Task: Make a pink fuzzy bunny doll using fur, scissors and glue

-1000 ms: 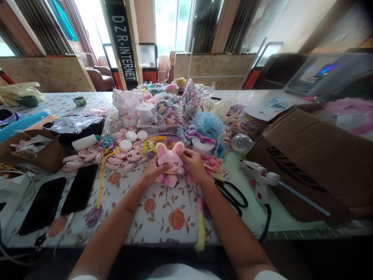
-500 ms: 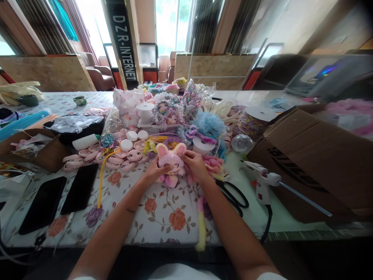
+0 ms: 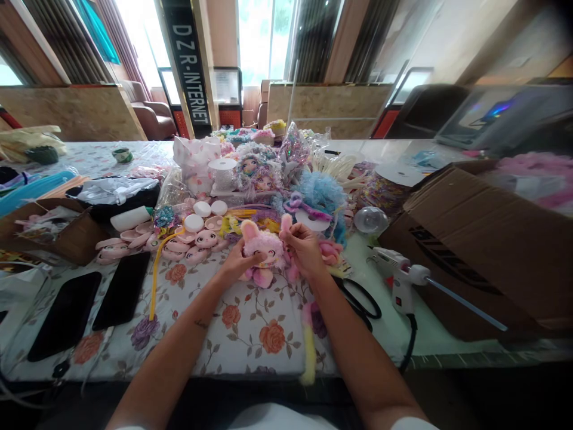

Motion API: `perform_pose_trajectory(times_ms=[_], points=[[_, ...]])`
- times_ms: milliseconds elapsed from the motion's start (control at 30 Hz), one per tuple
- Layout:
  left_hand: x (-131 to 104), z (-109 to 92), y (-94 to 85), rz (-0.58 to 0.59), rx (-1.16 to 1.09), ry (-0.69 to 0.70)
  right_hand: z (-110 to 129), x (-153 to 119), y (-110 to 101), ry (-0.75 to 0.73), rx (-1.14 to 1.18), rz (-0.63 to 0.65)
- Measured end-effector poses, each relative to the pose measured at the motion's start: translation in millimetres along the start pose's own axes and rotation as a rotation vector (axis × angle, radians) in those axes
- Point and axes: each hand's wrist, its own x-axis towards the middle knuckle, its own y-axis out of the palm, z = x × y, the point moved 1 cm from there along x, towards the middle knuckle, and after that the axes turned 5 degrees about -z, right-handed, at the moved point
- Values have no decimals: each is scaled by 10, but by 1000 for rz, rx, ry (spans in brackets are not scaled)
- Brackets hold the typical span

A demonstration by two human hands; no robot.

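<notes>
In the head view, the two hands meet over the near middle of the bench (image 3: 250, 358), which is covered by a flowered cloth. The left hand (image 3: 236, 261) grips a small fluffy pink doll (image 3: 263, 242) from its side, the thumb pressed across the face. The doll is upright, facing the person, with one long ear standing on its head by the left hand. The right hand (image 3: 304, 248) pinches the other ear (image 3: 286, 224) between thumb and fingertips, holding it upright just beside the head, with a small gap between.

Behind the left wrist lie several pink doll faces (image 3: 206, 239), with round white lids (image 3: 194, 223) among them. A yellow strip (image 3: 153, 292) runs toward the near edge, and two dark phones (image 3: 65, 316) lie side by side farther left.

Near the right forearm are black-handled scissors (image 3: 362, 298), partly hidden by the arm, and a pink and yellow fuzzy strip (image 3: 309, 352) reaching the bench edge. Farther right, a white glue gun (image 3: 400, 278) sits beside a large cardboard box (image 3: 465, 251). Blue fluff (image 3: 320, 190) and a spool (image 3: 222, 174) are in the pile behind the doll.
</notes>
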Motion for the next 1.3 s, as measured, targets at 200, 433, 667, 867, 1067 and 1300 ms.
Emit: perform_pose_trajectory(times_ms=[200, 433, 667, 867, 1067, 1300], points=[[-2, 4, -1, 11, -10, 0, -33, -8, 23, 3, 61, -41], [14, 51, -11, 20, -21, 10, -8, -23, 62, 39, 112, -56], [9, 34, -12, 8, -19, 0, -55, -56, 73, 149, 93, -4], [17, 58, -30, 2, -22, -1, -67, -95, 115, 230, 107, 20], [27, 56, -25, -28, -34, -13, -52, -66, 163, 281, 161, 14], [15, 46, -25, -33, -52, -20, -69, -46, 167, 331, 202, 10]])
